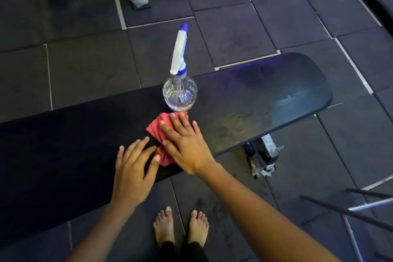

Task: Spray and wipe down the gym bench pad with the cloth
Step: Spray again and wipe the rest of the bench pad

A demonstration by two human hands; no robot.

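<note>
The black bench pad (265,100) runs from the left frame edge to a rounded end at the right. Its far and near long edges are both visible. The right portion of the pad surface is unoccupied and shows a dull sheen and light streaks. The left portion is dark and matte. Rubber floor tiles (85,66) surround the pad on all sides. A bench support leg (261,155) shows below the near edge towards the right end.

A clear spray bottle (180,91) with a white and blue trigger head stands upright on the pad, near the far edge. It holds clear liquid. A red cloth (155,128) lies crumpled on the pad just in front of the bottle, its far corner touching or almost touching the bottle base.

The right hand (185,144) lies flat on the cloth, palm down, fingers straight and spread, pressing it onto the pad with nothing clasped. The left hand (134,174) rests on the pad just left of the cloth, fingers extended and relaxed, thumb tip against the cloth edge. Both forearms reach in from the near side. Two bare feet (180,225) stand on the floor below the near pad edge.
</note>
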